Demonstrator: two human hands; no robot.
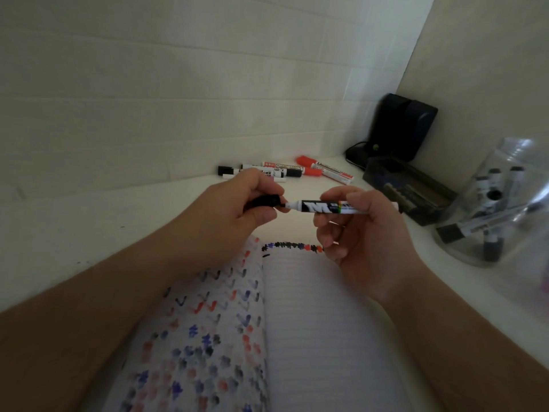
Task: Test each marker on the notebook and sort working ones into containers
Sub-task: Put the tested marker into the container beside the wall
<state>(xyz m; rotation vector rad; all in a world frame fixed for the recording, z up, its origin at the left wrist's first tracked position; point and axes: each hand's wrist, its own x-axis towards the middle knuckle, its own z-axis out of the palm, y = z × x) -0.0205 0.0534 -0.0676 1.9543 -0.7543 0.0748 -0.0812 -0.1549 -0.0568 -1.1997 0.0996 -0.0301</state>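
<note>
Head view, marker [332, 207] between hands, uncapped

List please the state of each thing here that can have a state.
marker: uncapped, held level by right hand
cap: off, gripped in left hand
notebook: open, left page full of test marks
jar: tipped on its side, markers inside
loose markers: lying capped by the wall

— What sort of place is this?
— A home or office desk corner — a white desktop [89, 221] meets white panelled walls [178, 84]. A black desk speaker [401, 127] stands in the corner, and a lined open notebook [320, 337] lies near it.
</note>
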